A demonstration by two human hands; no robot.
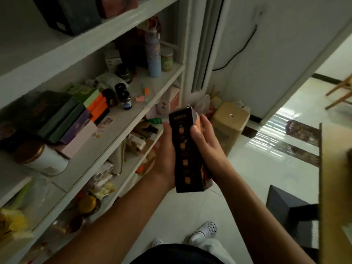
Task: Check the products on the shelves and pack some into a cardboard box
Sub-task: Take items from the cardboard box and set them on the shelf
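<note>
A long black product box (187,149) with small orange squares down its face is held upright in front of me, above the floor. My left hand (165,157) grips its left side and underside. My right hand (205,141) clasps its right side, thumb on the front. White shelves (122,130) on the left carry several boxes, dark bottles (125,98), a pale blue bottle (153,56) and tins. The edge of a cardboard box (335,187) stands at the far right, its inside hidden.
A beige plastic stool (230,121) stands beyond my hands by the wall. A dark block (291,212) sits on the floor at the lower right beside the cardboard. Wooden chair legs (341,90) show through the doorway. My white shoes (203,231) are on the tiled floor.
</note>
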